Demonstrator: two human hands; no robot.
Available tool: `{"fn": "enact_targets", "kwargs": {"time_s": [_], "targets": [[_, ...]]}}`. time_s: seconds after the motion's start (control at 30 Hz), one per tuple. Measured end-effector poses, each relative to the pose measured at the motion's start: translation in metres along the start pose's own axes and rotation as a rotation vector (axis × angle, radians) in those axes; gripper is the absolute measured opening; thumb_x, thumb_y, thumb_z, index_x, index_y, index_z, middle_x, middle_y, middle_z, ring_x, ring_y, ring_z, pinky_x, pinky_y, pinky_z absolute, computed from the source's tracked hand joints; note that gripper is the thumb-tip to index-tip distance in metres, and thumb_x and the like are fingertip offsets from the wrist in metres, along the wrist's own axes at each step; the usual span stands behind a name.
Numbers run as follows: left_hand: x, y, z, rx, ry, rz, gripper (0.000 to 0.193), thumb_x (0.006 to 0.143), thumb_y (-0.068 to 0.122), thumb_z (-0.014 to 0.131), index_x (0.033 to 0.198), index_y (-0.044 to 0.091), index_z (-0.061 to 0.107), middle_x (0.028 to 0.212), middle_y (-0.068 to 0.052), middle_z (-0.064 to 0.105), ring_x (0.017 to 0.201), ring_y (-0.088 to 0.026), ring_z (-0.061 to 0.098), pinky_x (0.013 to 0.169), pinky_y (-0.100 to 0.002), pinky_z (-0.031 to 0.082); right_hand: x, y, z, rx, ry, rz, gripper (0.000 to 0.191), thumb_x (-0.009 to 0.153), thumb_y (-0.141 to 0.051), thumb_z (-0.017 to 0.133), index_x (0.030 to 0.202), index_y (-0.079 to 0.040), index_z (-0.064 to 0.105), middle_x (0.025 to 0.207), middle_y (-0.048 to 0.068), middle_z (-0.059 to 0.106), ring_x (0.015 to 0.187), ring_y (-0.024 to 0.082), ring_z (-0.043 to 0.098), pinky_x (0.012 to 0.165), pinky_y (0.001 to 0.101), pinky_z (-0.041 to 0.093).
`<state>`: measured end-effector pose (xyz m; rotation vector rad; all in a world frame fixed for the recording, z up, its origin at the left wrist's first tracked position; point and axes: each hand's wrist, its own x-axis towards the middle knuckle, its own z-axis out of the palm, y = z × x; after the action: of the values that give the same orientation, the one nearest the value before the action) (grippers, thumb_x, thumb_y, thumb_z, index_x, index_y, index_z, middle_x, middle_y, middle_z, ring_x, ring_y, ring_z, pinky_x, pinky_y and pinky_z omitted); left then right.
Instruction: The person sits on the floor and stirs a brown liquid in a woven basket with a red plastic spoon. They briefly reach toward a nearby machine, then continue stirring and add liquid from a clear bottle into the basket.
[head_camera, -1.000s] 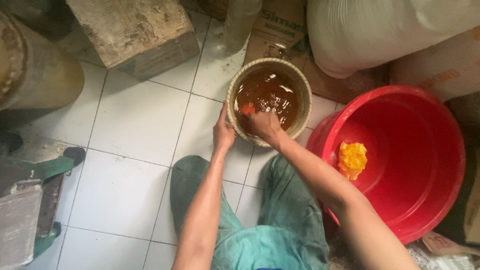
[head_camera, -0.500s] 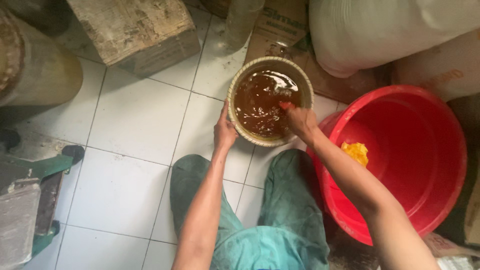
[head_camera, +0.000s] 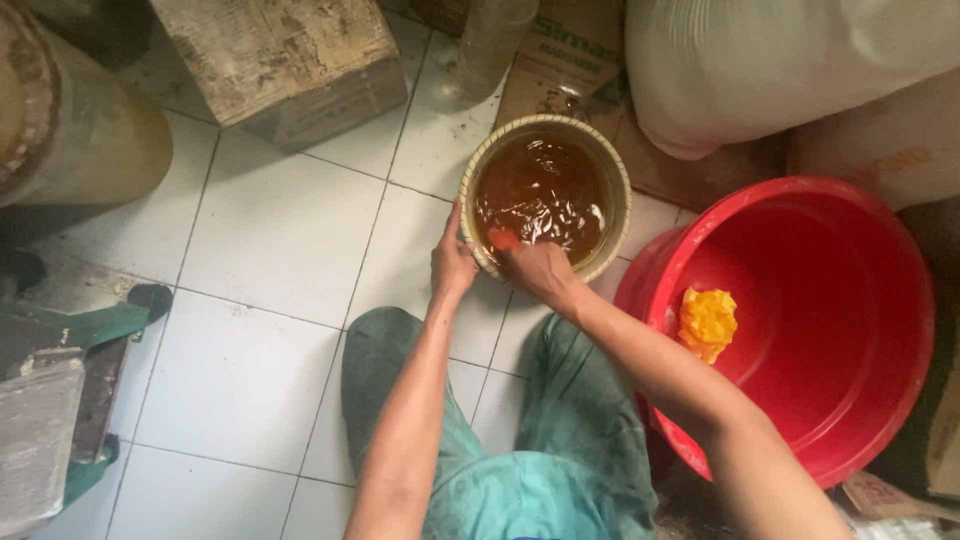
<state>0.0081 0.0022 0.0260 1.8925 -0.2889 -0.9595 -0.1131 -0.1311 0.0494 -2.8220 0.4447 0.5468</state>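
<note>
A round cream bucket (head_camera: 470, 190) full of brown liquid stands on the white tiled floor in front of my knees. My left hand (head_camera: 450, 262) grips its near-left rim. My right hand (head_camera: 535, 268) reaches over the near rim into the liquid, its fingers partly under the surface next to a small red-orange piece (head_camera: 503, 238). Whether those fingers hold the piece is unclear. To the right sits a big red basin (head_camera: 860, 230) with a yellow-orange crumpled lump (head_camera: 707, 320) lying on its inner wall.
A wooden block (head_camera: 285, 60) and a cardboard box (head_camera: 570, 50) lie beyond the bucket. White sacks (head_camera: 780, 60) fill the upper right. A large dirty cylinder (head_camera: 70, 120) stands at the left, with a green metal machine (head_camera: 60, 400) below it.
My right hand has swept around inside the bucket, from the near side to the right rim and back to the near side. The left hand has stayed on the rim.
</note>
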Motion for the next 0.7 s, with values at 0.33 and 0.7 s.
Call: {"fn": "enact_targets", "kwargs": {"time_s": [0.33, 0.7], "targets": [[-0.004, 0.005, -0.001, -0.065, -0.010, 0.026, 0.080, 0.100, -0.008, 0.045, 0.162, 0.038, 0.028, 0.078, -0.004, 0.066, 0.060, -0.013, 0.065, 0.058, -0.032, 0.062, -0.044, 0.078, -0.019, -0.055, -0.066, 0.180, 0.053, 0.066, -0.038, 0.083, 0.113, -0.018, 0.070, 0.081, 0.014, 0.075, 0.074, 0.033, 0.075, 0.063, 0.0467, 0.059], [-0.005, 0.008, -0.003, -0.039, -0.011, 0.001, 0.079, 0.098, -0.003, 0.052, 0.161, 0.037, 0.029, 0.070, -0.005, 0.061, 0.055, -0.014, 0.063, 0.054, -0.034, 0.059, 0.059, 0.042, -0.024, -0.087, 0.105, 0.147, 0.018, 0.091, -0.014, 0.061, 0.106, -0.007, 0.068, 0.076, 0.014, 0.074, 0.068, 0.032, 0.075, 0.056, 0.0457, 0.059]]}}
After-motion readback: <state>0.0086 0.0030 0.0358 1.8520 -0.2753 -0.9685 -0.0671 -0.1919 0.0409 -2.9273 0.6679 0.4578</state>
